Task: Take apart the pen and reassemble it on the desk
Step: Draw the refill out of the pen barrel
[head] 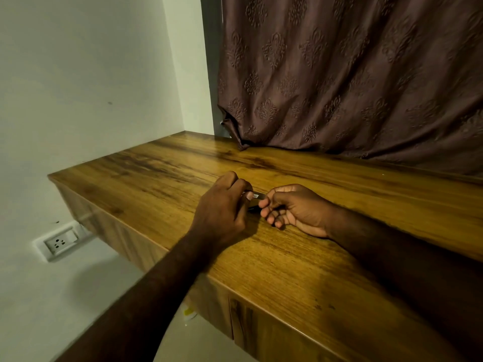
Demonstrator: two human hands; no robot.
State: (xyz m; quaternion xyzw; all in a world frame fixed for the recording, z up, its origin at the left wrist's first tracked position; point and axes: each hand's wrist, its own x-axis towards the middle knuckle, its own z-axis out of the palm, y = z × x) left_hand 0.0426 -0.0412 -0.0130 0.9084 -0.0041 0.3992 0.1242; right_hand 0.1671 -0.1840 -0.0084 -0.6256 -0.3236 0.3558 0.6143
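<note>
The front edge of the table [274, 270] lies nearer than the pen, with a strip of bare wood between them. Both hands rest on the wood and hold the pen [257, 196]. The left hand [222, 205] curls round one end with the thumb on top, and the right hand [295, 210] pinches the other end with its fingertips. Only a short dark piece with a pale label shows.

I judge that a sudden pull may let something small from inside jump out and roll over the side edge left of the pen. Beyond the pen, much open wood reaches to the curtain [352, 74].
</note>
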